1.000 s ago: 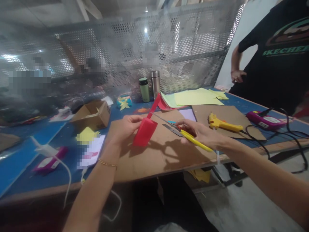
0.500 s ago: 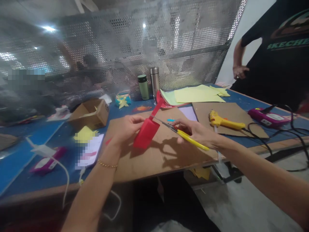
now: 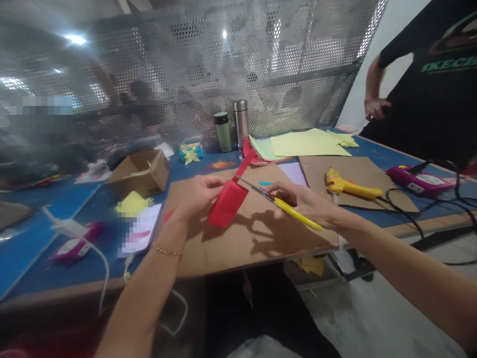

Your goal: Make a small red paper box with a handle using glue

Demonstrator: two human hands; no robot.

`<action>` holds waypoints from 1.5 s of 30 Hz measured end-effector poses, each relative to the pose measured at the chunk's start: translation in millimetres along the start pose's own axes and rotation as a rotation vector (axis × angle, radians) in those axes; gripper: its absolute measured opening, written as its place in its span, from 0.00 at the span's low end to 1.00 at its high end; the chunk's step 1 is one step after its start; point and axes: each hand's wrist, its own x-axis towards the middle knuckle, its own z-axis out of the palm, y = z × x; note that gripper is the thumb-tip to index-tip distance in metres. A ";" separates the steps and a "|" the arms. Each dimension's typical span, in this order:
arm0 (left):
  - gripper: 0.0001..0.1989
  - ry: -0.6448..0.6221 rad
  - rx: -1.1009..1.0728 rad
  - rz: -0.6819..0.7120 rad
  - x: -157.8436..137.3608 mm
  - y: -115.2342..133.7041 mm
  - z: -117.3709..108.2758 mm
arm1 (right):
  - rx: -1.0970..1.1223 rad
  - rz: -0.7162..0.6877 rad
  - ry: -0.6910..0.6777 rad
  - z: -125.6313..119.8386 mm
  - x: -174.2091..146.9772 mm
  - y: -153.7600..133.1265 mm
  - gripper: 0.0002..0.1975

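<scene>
My left hand [image 3: 203, 199] pinches the upper left edge of a small red box-like piece [image 3: 228, 205], seemingly felt or paper, held tilted above the cardboard sheet [image 3: 219, 258]. A narrow red strip [image 3: 245, 165] sticks up from its top rim. In my right hand [image 3: 298, 199] are yellow-handled scissors [image 3: 294, 213], their blades pointing left and lying against the foot of the strip. Whether the blades are fully closed is hard to tell. A small blue scrap [image 3: 265, 183] rests on the cardboard beyond the scissors.
A yellow glue gun [image 3: 352, 189] lies on a second cardboard piece at right, its cord trailing to a purple device [image 3: 419, 180]. Left are an open carton [image 3: 149, 174] and a phone [image 3: 141, 231]. Two bottles [image 3: 240, 119] and yellow sheets [image 3: 311, 143] stand or lie behind. A person [image 3: 443, 89] stands at right.
The scissor blades have shifted slightly up and left against the red strip. The whole view has moved a little; both hands keep their holds.
</scene>
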 end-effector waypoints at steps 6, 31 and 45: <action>0.12 -0.011 0.005 0.007 4.3 -8.1 -2.5 | 0.036 0.014 -0.010 0.7 1.1 4.6 0.25; 0.09 0.147 -0.254 0.090 3.8 -18.6 19.2 | -0.651 0.116 0.282 -20.2 53.2 40.6 0.17; 0.03 0.046 -0.032 0.508 16.0 -31.7 14.5 | -1.140 0.236 0.105 -15.5 69.3 19.8 0.16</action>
